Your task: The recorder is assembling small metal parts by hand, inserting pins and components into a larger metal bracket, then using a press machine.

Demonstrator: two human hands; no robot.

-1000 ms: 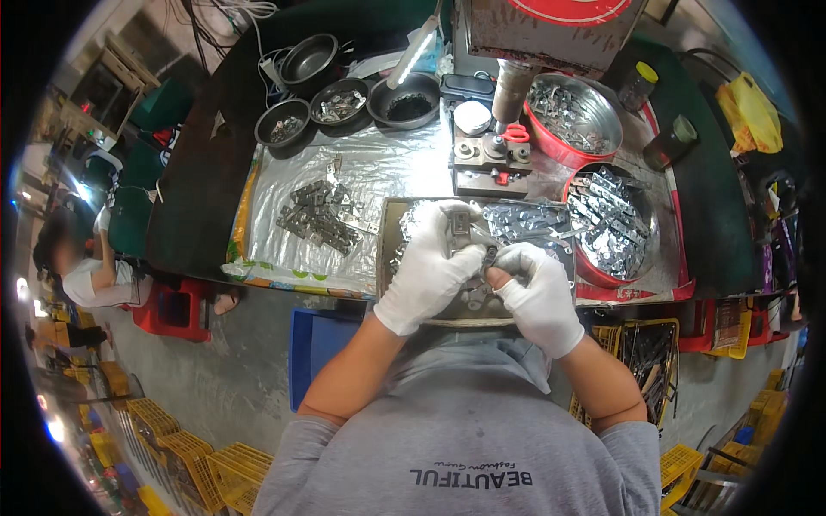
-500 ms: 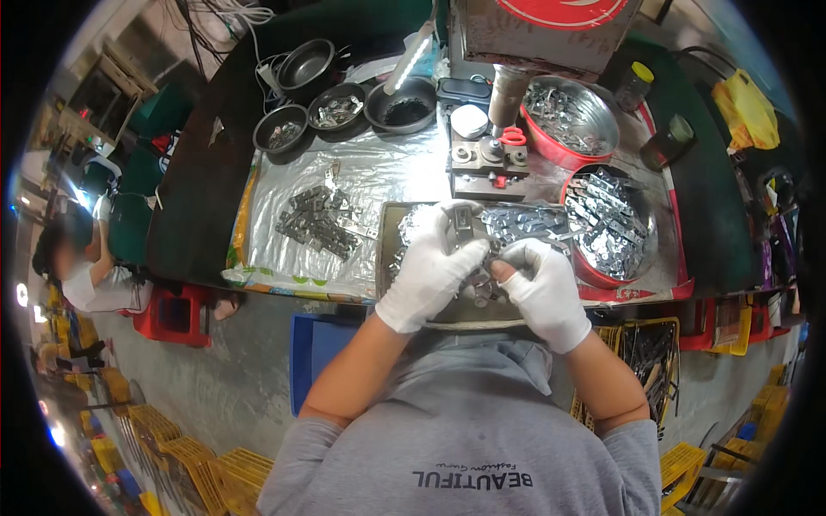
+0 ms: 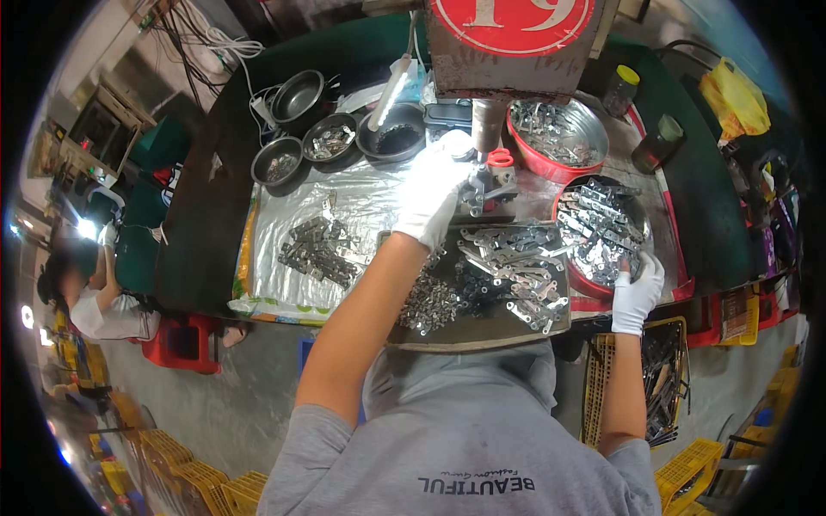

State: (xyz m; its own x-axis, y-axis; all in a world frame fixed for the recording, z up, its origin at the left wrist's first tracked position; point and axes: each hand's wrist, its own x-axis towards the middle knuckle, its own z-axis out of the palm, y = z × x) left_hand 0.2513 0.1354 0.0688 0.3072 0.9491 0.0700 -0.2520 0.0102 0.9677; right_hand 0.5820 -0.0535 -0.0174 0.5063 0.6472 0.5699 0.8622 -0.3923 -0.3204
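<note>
My left hand (image 3: 433,196), in a white glove, reaches forward to the press die (image 3: 495,193). Strong lamp glare washes out its fingers, which appear closed on a small metal part (image 3: 475,194) at the die, under the press ram (image 3: 488,129). Over the near right rim of a red-sided bowl (image 3: 578,277) is my right hand (image 3: 638,294), gloved too, with a bare thumb tip. Its thumb and fingers are apart, beside the metal brackets (image 3: 602,219) heaped in that bowl. In front of me a tray (image 3: 525,337) carries small clips (image 3: 430,303) and flat metal strips (image 3: 525,275).
Loose brackets (image 3: 320,249) lie on the silvery sheet (image 3: 271,215). Several dark bowls (image 3: 277,161) stand behind it. Another red-sided bowl (image 3: 551,163), red-handled scissors (image 3: 500,157) and a jar (image 3: 621,90) are at the back. A lit lamp (image 3: 391,93) hangs over the table. Another person (image 3: 107,305) sits at far left.
Both hands were together over the tray, handling metal parts. My left hand has moved forward to the press, and my right hand has moved right to the bowl of brackets.
</note>
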